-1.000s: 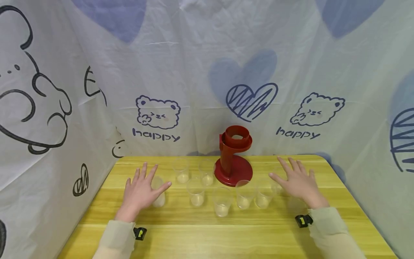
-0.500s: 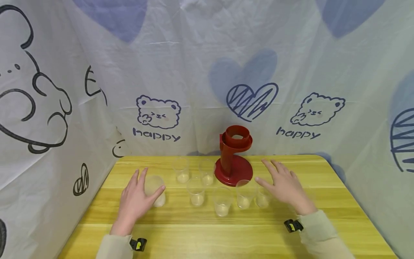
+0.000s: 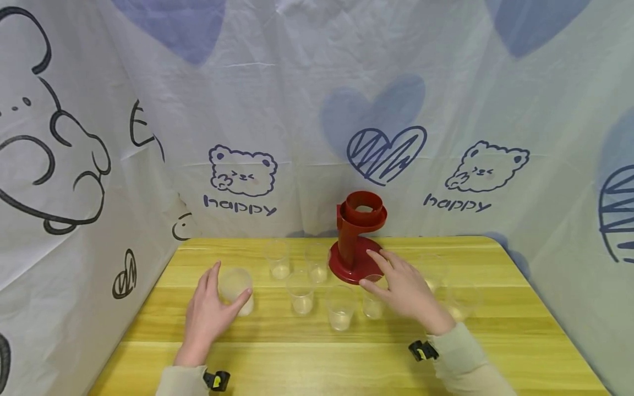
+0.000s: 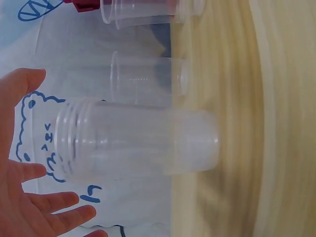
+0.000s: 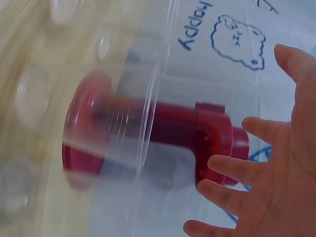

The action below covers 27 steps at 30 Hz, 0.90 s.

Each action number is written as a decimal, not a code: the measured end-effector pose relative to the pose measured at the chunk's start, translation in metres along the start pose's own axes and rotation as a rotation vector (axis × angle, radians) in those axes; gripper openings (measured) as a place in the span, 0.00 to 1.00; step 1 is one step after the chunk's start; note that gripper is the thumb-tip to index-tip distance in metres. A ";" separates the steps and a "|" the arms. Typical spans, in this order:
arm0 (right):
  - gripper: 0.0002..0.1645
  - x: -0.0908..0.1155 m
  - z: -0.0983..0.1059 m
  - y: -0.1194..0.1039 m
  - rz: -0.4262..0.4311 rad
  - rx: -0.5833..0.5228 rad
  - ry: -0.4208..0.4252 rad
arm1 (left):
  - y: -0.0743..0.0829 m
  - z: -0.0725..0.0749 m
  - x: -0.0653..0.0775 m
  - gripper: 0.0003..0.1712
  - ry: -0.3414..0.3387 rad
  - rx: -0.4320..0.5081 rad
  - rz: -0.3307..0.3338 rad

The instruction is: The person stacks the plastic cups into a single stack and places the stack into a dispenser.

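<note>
Beside a stack of nested clear plastic cups (image 3: 236, 289) is my left hand (image 3: 210, 316), its thumb and fingers spread apart. In the left wrist view a gap shows between the thumb and the rims of the stack (image 4: 138, 140). My right hand (image 3: 406, 291) hovers over clear cups in front of the red stand (image 3: 349, 250), fingers extended and holding nothing. One cup (image 3: 372, 305) stands below its thumb, partly covered. In the right wrist view the red stand (image 5: 168, 123) shows through a clear cup close to the camera.
Several single clear cups stand upright in the middle, among them a front cup (image 3: 340, 313) and a back cup (image 3: 279, 261). Further cups (image 3: 458, 302) stand right of my right hand. A printed cloth (image 3: 307, 110) hangs behind the wooden table (image 3: 307, 368).
My right hand has swept left from the right-hand cups to the ones by the red stand. My left hand has drawn slightly back and left, its fingers closer together. The cups look unmoved.
</note>
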State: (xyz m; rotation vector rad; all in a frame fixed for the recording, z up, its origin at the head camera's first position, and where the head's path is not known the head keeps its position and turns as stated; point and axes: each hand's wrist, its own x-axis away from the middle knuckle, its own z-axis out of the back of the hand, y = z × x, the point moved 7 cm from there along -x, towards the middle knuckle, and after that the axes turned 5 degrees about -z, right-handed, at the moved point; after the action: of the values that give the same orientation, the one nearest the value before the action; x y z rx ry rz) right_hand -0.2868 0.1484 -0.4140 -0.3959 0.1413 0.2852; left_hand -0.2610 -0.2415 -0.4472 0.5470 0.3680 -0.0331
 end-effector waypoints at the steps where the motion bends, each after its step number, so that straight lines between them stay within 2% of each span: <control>1: 0.47 -0.001 -0.001 -0.004 0.010 -0.004 0.000 | -0.001 -0.002 0.000 0.60 -0.006 0.012 0.011; 10: 0.45 -0.005 -0.012 -0.036 0.058 -0.053 -0.052 | -0.013 -0.018 -0.003 0.64 -0.045 0.174 0.128; 15: 0.44 -0.005 -0.019 -0.049 0.083 -0.091 -0.072 | -0.014 -0.022 -0.005 0.64 -0.046 0.248 0.157; 21: 0.44 -0.007 -0.026 -0.061 0.128 -0.100 -0.060 | -0.019 -0.028 -0.005 0.66 -0.061 0.302 0.188; 27: 0.45 -0.009 -0.031 -0.069 0.146 -0.121 -0.057 | -0.022 -0.034 -0.006 0.63 -0.059 0.356 0.205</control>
State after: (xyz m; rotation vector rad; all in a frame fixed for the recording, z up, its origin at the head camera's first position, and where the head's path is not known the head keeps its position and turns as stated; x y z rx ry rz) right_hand -0.2766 0.0729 -0.4155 -0.4976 0.0972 0.4504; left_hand -0.2805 -0.2434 -0.4831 0.9313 0.2474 0.0842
